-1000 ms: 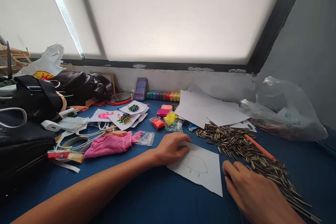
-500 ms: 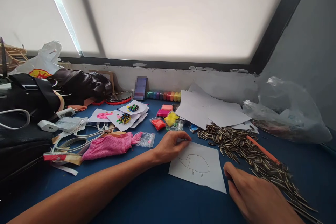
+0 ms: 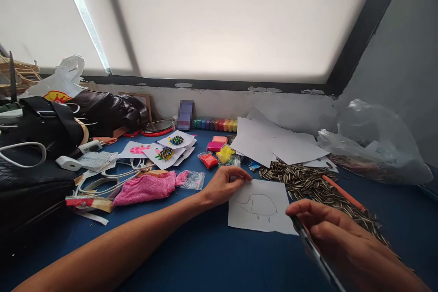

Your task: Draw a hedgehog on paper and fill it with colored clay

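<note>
On the blue tabletop lies a white sheet of paper (image 3: 260,223) with a pencil-like outline of a round-bodied, two-legged animal. My left hand (image 3: 224,187) pinches its top left corner between thumb and fingers. In my right hand (image 3: 338,232), at the sheet's lower right corner, is a slim dark thing with a shiny edge, apparently a phone (image 3: 321,262) seen edge-on. Its face is hidden from me. Striped sunflower seeds (image 3: 308,182) lie in a loose heap beyond the right hand, with an orange stick (image 3: 344,193) across them.
Behind the drawing are blank sheets (image 3: 273,139), small clay packets (image 3: 208,160) and a row of coloured clay (image 3: 215,124). Decorated paper pieces (image 3: 166,157), a pink cloth (image 3: 145,188), white cables (image 3: 116,175) and black bags (image 3: 30,159) crowd the left. A clear plastic bag (image 3: 383,146) stands right.
My right hand has risen and turned, bringing the dark slim thing into view. The drawing has shifted slightly right and straightened, with my left hand still at its corner.
</note>
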Tool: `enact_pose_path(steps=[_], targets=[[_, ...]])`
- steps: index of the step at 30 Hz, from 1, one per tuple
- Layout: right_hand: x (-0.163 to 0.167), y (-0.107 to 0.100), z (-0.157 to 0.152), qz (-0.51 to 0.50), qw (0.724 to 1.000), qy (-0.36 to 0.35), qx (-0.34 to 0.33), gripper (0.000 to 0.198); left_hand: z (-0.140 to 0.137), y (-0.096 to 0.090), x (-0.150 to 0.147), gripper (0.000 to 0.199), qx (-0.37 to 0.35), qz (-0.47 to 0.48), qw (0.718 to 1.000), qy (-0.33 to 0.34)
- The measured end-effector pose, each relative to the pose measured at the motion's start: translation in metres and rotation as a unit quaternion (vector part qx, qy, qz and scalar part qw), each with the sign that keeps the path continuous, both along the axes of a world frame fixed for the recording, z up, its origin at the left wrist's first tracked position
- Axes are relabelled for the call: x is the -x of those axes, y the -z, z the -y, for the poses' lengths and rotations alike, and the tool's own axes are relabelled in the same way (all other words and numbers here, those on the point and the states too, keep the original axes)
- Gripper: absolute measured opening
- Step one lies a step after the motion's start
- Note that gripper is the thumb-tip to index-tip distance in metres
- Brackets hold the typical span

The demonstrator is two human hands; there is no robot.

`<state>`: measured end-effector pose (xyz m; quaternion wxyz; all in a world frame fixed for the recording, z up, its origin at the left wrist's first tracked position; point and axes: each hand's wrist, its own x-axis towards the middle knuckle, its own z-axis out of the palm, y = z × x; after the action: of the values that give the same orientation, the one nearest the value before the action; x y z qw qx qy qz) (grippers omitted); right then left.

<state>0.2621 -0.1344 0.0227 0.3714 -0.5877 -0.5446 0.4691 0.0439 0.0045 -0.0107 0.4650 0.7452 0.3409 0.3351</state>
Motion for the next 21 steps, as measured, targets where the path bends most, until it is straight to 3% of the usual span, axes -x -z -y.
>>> enact_pose_path(steps=[5,8,16,21], targets=[[0.015,0.007,-0.004,-0.094,0.995,-0.029,0.013,0.043,0.002,0.0,-0.002,0.028,0.049,0.013,0.999,0.013],[0.025,0.006,-0.003,-0.126,0.992,-0.008,0.029,0.048,0.006,0.001,-0.004,0.03,0.064,0.007,0.997,0.03],[0.024,0.006,0.003,-0.028,0.999,0.035,-0.02,0.045,0.012,0.005,-0.003,0.031,-0.051,-0.054,0.997,0.034],[0.026,0.011,0.001,0.023,0.998,0.05,-0.019,0.04,0.012,0.001,-0.001,0.036,-0.014,-0.056,0.996,0.063]])
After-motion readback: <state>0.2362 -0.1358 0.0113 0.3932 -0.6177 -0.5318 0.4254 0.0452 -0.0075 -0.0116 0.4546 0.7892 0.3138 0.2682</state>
